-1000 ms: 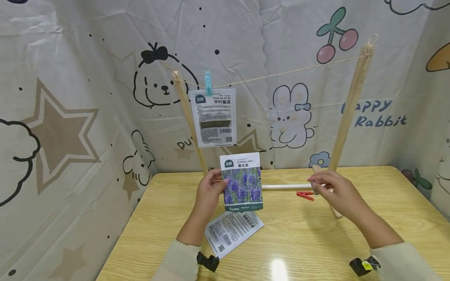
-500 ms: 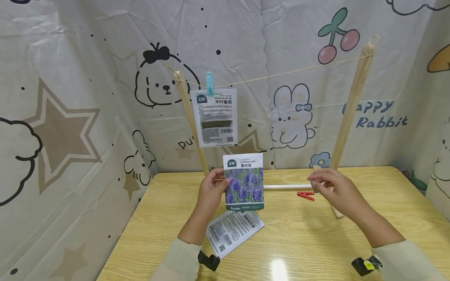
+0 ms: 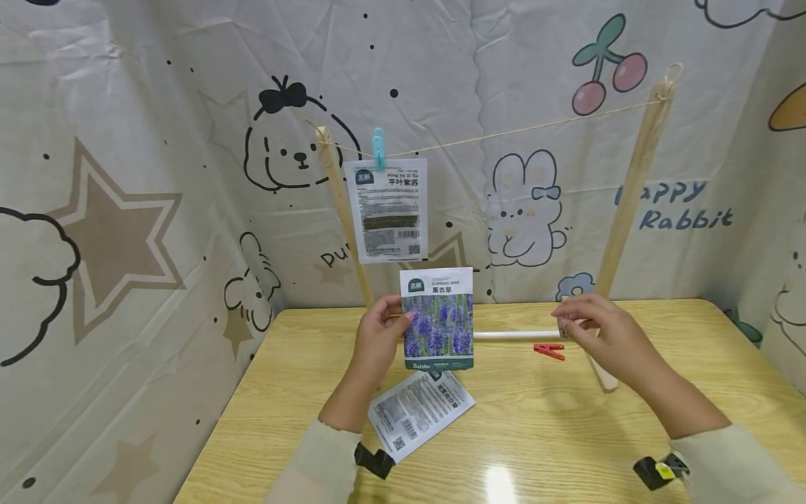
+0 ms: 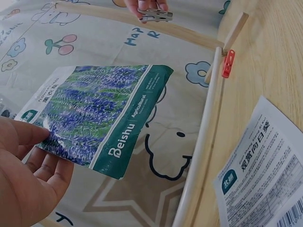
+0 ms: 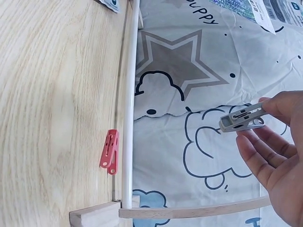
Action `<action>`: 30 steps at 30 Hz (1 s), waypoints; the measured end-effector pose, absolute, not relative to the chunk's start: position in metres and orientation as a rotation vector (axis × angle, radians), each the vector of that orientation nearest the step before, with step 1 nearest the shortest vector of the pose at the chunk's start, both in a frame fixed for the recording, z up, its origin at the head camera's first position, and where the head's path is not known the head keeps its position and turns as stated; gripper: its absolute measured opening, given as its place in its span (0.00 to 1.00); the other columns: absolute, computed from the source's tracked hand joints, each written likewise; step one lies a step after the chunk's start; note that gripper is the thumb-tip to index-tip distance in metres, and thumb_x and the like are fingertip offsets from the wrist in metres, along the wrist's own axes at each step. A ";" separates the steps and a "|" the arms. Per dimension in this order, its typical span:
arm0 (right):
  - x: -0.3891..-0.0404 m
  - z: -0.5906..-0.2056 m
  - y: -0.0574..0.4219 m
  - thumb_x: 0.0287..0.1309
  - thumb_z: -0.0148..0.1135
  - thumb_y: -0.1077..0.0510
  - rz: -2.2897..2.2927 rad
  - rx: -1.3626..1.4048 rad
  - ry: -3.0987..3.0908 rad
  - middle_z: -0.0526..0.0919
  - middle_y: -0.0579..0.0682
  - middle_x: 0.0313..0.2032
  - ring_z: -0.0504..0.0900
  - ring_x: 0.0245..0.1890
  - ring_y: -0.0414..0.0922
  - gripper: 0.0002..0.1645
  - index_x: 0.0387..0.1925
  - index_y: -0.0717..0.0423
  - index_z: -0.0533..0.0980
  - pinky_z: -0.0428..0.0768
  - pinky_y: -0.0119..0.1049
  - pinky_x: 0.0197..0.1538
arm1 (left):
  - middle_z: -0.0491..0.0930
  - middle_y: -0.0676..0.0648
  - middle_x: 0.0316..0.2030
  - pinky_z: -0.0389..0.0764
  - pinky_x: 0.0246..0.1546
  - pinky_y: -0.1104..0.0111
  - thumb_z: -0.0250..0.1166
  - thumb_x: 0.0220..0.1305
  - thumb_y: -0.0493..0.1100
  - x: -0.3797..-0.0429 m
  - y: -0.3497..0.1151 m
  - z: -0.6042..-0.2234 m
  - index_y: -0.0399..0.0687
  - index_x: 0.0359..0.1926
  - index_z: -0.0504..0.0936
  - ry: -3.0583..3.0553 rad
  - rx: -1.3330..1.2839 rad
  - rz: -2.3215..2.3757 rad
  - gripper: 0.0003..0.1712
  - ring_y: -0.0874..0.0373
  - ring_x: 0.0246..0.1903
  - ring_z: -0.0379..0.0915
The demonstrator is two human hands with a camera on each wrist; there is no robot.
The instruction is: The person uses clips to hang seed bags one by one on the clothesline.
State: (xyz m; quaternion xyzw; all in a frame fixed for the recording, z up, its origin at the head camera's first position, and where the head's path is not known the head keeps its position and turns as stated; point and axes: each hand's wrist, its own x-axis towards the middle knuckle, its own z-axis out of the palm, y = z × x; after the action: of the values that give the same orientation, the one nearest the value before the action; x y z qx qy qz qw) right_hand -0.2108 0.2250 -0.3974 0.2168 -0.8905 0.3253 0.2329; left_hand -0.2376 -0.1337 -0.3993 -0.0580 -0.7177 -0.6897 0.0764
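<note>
My left hand pinches a seed packet by its left edge, its purple-flower front facing me. In the left wrist view the thumb lies on the packet's front and the other fingers are behind it. A grey clothespin is pinched between the thumb and fingers of my right hand, held over the table's right side. Above the left hand another seed packet, printed back outward, hangs from a string by a blue clothespin. A third packet lies on the table below the held one.
A red clothespin lies on the wooden table near a white rod. The string runs between a left wooden post and a right wooden post. A printed cloth hangs behind.
My left hand has raised the held packet slightly and shifted a little to the right, showing more of the packet on the table. The right hand still holds the grey clothespin, slightly higher.
</note>
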 end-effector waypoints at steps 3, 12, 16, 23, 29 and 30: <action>-0.211 -0.394 0.225 0.64 0.67 0.64 0.877 0.603 -2.433 0.82 0.50 0.48 0.71 0.42 0.20 0.08 0.43 0.52 0.84 0.75 0.14 0.42 | 0.80 0.42 0.44 0.81 0.38 0.71 0.64 0.67 0.33 -0.239 -0.134 -0.397 0.37 0.56 0.77 -2.141 -0.179 -2.080 0.17 0.60 0.37 0.78; -0.212 -0.386 0.226 0.63 0.67 0.64 0.859 0.624 -2.399 0.82 0.48 0.46 0.73 0.40 0.21 0.08 0.43 0.52 0.84 0.74 0.13 0.42 | 0.79 0.44 0.43 0.80 0.38 0.73 0.64 0.67 0.32 -0.239 -0.132 -0.392 0.35 0.56 0.77 -2.130 -0.160 -2.078 0.17 0.62 0.38 0.78; -0.213 -0.382 0.226 0.62 0.67 0.65 0.842 0.622 -2.386 0.81 0.48 0.46 0.72 0.40 0.21 0.08 0.42 0.53 0.84 0.75 0.15 0.42 | 0.79 0.45 0.43 0.80 0.38 0.73 0.64 0.67 0.32 -0.239 -0.132 -0.390 0.36 0.56 0.77 -2.140 -0.150 -2.067 0.17 0.63 0.38 0.78; -0.211 -0.374 0.225 0.64 0.66 0.63 0.831 0.599 -2.397 0.81 0.48 0.47 0.71 0.40 0.21 0.08 0.44 0.52 0.84 0.75 0.15 0.43 | 0.79 0.47 0.43 0.80 0.40 0.72 0.64 0.67 0.33 -0.238 -0.131 -0.386 0.38 0.56 0.77 -2.152 -0.140 -2.037 0.17 0.62 0.39 0.77; -0.210 -0.369 0.224 0.63 0.67 0.64 0.827 0.602 -2.391 0.82 0.49 0.47 0.70 0.42 0.20 0.08 0.43 0.52 0.84 0.74 0.14 0.43 | 0.78 0.49 0.42 0.80 0.40 0.71 0.64 0.68 0.34 -0.238 -0.130 -0.384 0.39 0.55 0.77 -2.144 -0.152 -2.046 0.16 0.62 0.38 0.77; -0.209 -0.368 0.224 0.63 0.67 0.64 0.828 0.607 -2.384 0.82 0.49 0.47 0.70 0.42 0.19 0.08 0.43 0.53 0.84 0.74 0.14 0.43 | 0.78 0.50 0.42 0.80 0.40 0.72 0.64 0.68 0.34 -0.238 -0.130 -0.383 0.39 0.56 0.77 -2.141 -0.156 -2.047 0.16 0.61 0.38 0.76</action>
State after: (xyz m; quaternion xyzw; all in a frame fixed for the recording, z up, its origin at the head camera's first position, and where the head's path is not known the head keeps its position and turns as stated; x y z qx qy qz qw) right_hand -0.2095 0.2245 -0.3682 0.2253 -0.8845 0.3071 0.2694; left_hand -0.2377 -0.1300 -0.3831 -0.0523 -0.7190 -0.6875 0.0875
